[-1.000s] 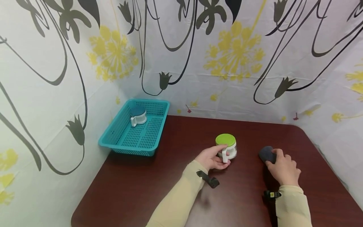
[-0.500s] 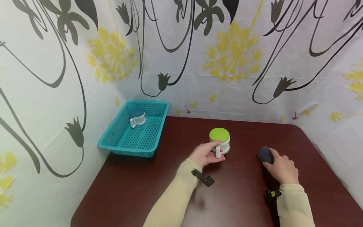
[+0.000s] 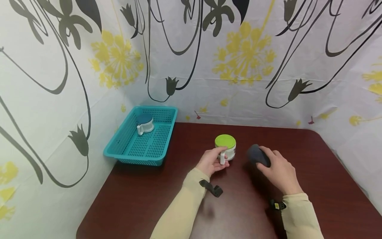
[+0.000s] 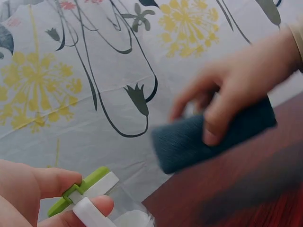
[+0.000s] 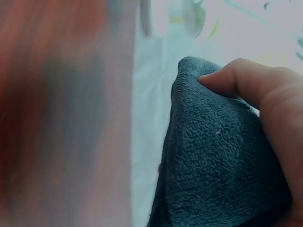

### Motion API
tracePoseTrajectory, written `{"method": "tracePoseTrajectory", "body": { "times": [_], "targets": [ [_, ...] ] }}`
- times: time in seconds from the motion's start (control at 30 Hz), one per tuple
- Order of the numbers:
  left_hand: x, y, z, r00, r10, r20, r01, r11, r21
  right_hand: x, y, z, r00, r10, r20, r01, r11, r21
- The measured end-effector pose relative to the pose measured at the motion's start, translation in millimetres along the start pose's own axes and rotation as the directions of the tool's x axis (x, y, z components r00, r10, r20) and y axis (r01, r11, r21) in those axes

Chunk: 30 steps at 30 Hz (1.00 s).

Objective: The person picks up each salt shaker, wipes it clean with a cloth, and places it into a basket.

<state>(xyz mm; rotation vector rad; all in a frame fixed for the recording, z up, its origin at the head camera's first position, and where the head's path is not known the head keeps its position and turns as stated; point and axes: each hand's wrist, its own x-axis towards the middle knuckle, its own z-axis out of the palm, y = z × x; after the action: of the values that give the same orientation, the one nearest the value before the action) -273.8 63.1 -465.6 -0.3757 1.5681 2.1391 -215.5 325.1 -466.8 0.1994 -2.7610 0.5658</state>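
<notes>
Over the last second the gap between the two held things has narrowed: in the head view, the right hand (image 3: 280, 171) has carried the dark blue folded cloth (image 3: 257, 155) across the table (image 3: 143, 192) toward nine o'clock, so that it is near the green-lidded jar (image 3: 230, 152) but not touching it. The left wrist view shows the cloth raised, a dark shadow on the tabletop below it, and the blur there suggests that it is moving quickly. The jar has shifted too, by less, toward ten o'clock, and lies at nine o'clock from the cloth; whether its base is clear of the tabletop I cannot tell. The right hand is clamped on the cloth, thumb pressed to one face, while the left hand (image 3: 210, 161), at about eight o'clock from the jar, is clamped on its white handle (image 3: 222, 157) with one fingertip up by the green lid. Between nine and ten o'clock from them, the turquoise basket (image 3: 152, 142) is unchanged, the blue-lidded jar (image 3: 146, 124) sitting toward its twelve o'clock end. For the work in hand, I judge this a bringing-together stage, with cloth and jar both held ready and no contact made yet
</notes>
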Motion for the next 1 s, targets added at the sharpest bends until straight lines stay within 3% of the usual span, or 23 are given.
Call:
{"method": "tracePoseTrajectory", "body": {
  "times": [0.23,0.4,0.73,1.0],
  "targets": [
    [-5.3,1.9,2.7,0.997,0.070,-0.040,-0.065,0.992,0.107,4,-47,-3.1,0.992,-0.101,-0.074,0.098,0.994,-0.041],
    [-8.0,2.0,7.9,0.991,0.114,-0.076,-0.102,0.984,0.145,3,-70,3.7,0.982,-0.156,-0.108,0.150,0.987,-0.063],
    [-13.8,6.0,18.2,0.972,0.202,-0.117,-0.184,0.972,0.149,2,-78,15.4,0.965,-0.148,-0.217,0.133,0.988,-0.083],
    [-27.7,18.1,20.0,0.956,0.274,-0.102,-0.250,0.947,0.201,-1,-78,28.7,0.983,-0.132,-0.127,0.120,0.988,-0.095]
  ]
}}
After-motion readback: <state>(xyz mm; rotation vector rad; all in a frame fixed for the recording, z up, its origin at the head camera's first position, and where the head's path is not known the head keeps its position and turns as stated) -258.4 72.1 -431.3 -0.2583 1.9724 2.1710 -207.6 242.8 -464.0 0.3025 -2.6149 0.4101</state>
